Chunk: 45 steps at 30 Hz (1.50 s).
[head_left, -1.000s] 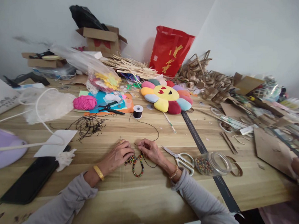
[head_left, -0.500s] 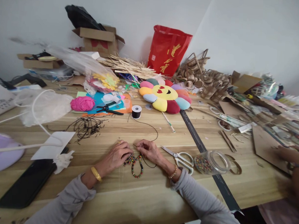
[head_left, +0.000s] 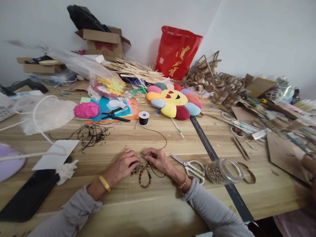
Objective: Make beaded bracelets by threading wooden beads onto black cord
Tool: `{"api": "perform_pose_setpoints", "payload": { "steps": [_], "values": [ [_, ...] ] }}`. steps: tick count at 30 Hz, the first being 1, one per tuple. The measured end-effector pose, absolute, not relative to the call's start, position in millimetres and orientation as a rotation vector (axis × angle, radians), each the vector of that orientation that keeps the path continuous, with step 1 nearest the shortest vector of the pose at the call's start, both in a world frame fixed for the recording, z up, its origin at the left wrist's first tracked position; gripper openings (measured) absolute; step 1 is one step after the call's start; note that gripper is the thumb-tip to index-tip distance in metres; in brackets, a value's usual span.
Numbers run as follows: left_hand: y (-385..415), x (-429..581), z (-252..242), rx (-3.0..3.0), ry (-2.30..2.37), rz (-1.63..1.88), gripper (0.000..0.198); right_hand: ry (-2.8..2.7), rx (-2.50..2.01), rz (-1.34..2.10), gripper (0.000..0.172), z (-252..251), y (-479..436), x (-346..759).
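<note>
My left hand (head_left: 124,165) rests on the wooden table (head_left: 155,208), fingers curled over a small heap of coloured beads (head_left: 137,169). My right hand (head_left: 158,159) lies beside it, fingertips pinched on a thin black cord (head_left: 157,132) that runs back to a black spool (head_left: 144,118). A strung loop of beads (head_left: 145,176) lies between my wrists. Both sleeves are grey; the left wrist wears a gold bangle.
Scissors (head_left: 191,166) and a tipped glass jar of beads (head_left: 222,172) lie right of my hands. A black phone (head_left: 28,195), cord scraps (head_left: 91,133), a flower cushion (head_left: 172,101), a red bag (head_left: 177,53) and cardboard pieces fill the table. Another person's hand (head_left: 312,165) shows at the right edge.
My hands have hardly moved on the beads and cord. The other person's hand at the right edge has shifted.
</note>
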<state>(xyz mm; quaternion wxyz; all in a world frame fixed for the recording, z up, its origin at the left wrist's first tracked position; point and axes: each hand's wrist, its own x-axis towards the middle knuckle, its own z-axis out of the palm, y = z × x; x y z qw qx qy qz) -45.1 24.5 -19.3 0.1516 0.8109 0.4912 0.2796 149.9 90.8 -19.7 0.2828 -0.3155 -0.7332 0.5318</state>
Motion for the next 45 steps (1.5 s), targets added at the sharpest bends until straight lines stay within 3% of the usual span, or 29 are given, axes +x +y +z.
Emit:
{"api": "perform_pose_setpoints", "payload": {
  "steps": [6, 20, 31, 45],
  "values": [
    [29, -47, -15, 2.098, 1.418, 1.056, 0.011, -1.998, -0.835, 1.386, 0.015, -19, 91, 151],
    [30, -49, -18, 1.579, 1.446, 1.105, 0.012, -1.950, -0.791, 1.480, 0.015, -19, 91, 151],
    [30, -47, -14, 1.928, 1.433, 1.084, 0.007, -1.983, -0.809, 1.435, 0.015, -13, 90, 152],
    [28, -41, -21, 2.311, 1.387, 0.817, 0.020, -1.973, -0.826, 1.447, 0.014, -16, 90, 151]
  ]
}}
